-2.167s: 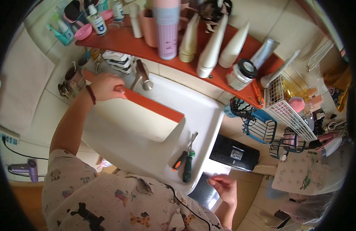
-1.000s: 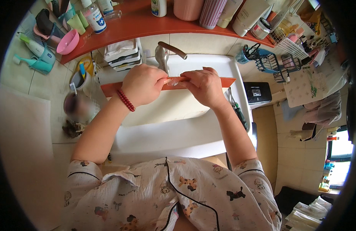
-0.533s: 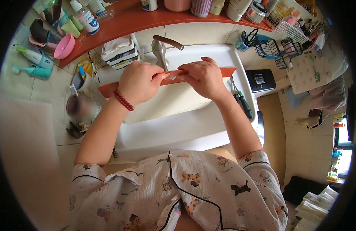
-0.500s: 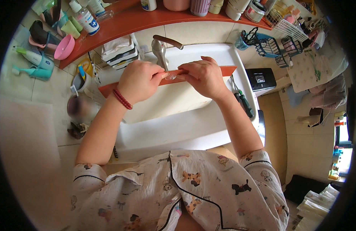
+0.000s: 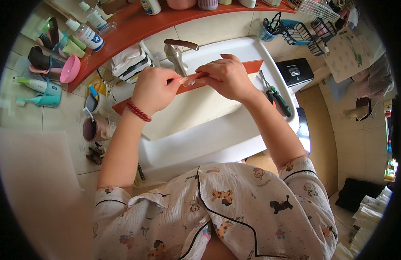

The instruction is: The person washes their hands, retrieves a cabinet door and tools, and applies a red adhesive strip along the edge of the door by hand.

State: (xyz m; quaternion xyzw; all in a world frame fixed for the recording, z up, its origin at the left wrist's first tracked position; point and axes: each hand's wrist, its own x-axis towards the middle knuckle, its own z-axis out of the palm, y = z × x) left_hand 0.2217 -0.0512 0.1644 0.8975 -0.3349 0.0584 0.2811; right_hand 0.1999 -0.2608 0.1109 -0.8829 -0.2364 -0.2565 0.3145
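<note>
A cream-white board (image 5: 187, 112) with a reddish-orange edge (image 5: 254, 66) stands tilted across the white sink (image 5: 200, 149). A small clear round piece (image 5: 189, 82), perhaps a knob or a suction cup, sits at the middle of that top edge. My left hand (image 5: 153, 90), a red beaded bracelet on its wrist, is closed, its thumb and finger pinching beside the clear piece. From the other side, my right hand (image 5: 226, 78) is closed too, fingertips on the edge and against the same piece. The fingers partly cover what they grip.
Behind the board rises a faucet (image 5: 175, 58). Two screwdrivers (image 5: 280, 100) lie on the sink's right rim. A red shelf (image 5: 135, 32) with bottles runs along the back. Cups and a toothbrush holder hang at left; a black box (image 5: 294, 71) stands right of the sink.
The view has turned and shifted slightly, so the surroundings sit differently in it. Both hands stay at the clear piece on the board's edge, with little visible change in their grip.
</note>
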